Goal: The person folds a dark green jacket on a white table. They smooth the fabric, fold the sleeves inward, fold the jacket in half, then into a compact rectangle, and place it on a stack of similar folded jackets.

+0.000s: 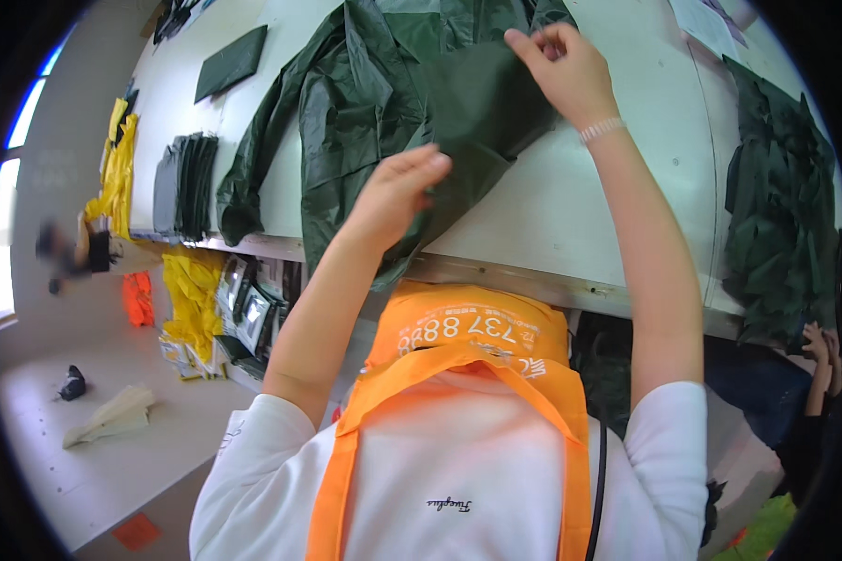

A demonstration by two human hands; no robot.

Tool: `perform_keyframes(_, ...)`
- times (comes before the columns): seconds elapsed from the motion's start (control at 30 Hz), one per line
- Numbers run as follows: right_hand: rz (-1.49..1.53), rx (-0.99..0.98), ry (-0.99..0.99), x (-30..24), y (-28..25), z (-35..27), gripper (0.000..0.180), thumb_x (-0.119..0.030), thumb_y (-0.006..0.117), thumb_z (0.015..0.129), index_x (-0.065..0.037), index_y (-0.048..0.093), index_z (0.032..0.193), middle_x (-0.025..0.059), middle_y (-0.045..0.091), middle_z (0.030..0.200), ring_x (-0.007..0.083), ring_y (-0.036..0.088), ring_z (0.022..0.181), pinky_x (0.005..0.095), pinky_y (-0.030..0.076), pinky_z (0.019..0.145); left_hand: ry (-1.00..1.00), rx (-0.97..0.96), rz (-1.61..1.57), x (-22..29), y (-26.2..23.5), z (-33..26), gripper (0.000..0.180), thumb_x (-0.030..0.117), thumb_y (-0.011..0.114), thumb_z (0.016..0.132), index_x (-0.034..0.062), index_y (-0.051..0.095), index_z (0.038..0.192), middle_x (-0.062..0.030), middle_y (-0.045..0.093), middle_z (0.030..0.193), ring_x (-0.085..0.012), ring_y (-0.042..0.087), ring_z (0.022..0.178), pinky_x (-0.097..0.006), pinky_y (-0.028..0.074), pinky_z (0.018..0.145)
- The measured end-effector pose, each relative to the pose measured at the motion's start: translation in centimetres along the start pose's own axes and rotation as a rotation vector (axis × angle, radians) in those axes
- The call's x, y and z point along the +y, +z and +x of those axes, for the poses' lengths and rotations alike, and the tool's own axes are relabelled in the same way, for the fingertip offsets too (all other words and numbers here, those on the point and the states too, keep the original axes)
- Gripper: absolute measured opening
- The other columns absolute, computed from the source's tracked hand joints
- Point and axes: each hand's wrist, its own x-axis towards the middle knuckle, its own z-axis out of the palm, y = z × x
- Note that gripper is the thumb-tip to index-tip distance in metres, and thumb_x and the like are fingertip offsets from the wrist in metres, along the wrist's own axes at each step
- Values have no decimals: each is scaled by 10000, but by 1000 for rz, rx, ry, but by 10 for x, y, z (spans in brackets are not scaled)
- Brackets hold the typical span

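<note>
Look for the coat on the white table: spread directly ahead, partly hanging over the near edge. Judging from the shine and the many small creases, should be light, thin and soft, without much stiffness; probably also a little slippery, so likely to slide or fold when lifted at one point only. Apparently not fragile, but better not to pull hard on one spot. At the right hand, see bent fingers, with the thumb at the upper edge of the raised flap; cannot tell for certain if pinching. At the left hand, see half-curled fingers close to the lower part of the same flap; cannot tell if grasping cloth or released. For a good hold, take the flap at two corners well apart, between thumb and fingertips.
</note>
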Motion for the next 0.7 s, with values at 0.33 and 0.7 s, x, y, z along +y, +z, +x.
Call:
perform_keyframes(0.33,-292,-286,331,35,-85,-173,113,-87,626,776,-43,541,836,131,627,718,315,629,694,382,484,618,685,-396,892,-96,60,19,426,170,550,863,-13,507,1245,-215,529,1256,-371,490,1176,-386,402,989)
perform_keyframes(0.7,-52,178,692,46,-104,-296,128,24,611,776,-13,509,844,-1,536,680,54,469,613,203,406,583,466,-395,831,-91,57,23,331,76,512,871,-13,535,1189,-223,580,1121,-375,551,1048,-372,443,909)
